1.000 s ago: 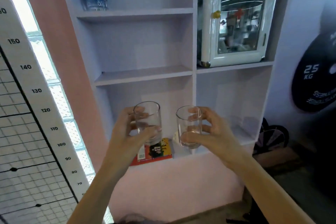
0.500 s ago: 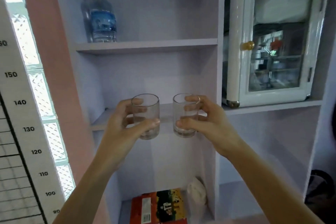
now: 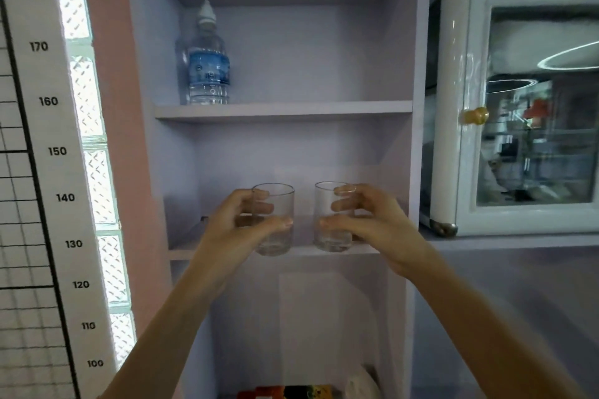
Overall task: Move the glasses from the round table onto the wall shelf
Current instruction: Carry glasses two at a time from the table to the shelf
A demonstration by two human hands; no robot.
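Note:
Two clear drinking glasses are held side by side at the front of the middle board [image 3: 181,251] of a pale lilac wall shelf. My left hand [image 3: 236,230] wraps the left glass [image 3: 281,204], whose base hangs just over the board's front edge. My right hand [image 3: 372,223] grips the right glass [image 3: 327,236], its base at the level of the board's front lip. I cannot tell whether either base touches the board. Both glasses stand upright and a small gap separates them.
A water bottle [image 3: 207,65] stands on the board above, at the left. A white cabinet with a glass door and brass knob [image 3: 475,115] fills the right compartment. A height chart [image 3: 48,152] hangs at the left. A colourful box [image 3: 291,393] lies in the compartment below.
Both hands have risen with the glasses from the lower compartment up to the middle board and moved in toward its front edge. The view has tilted upward.

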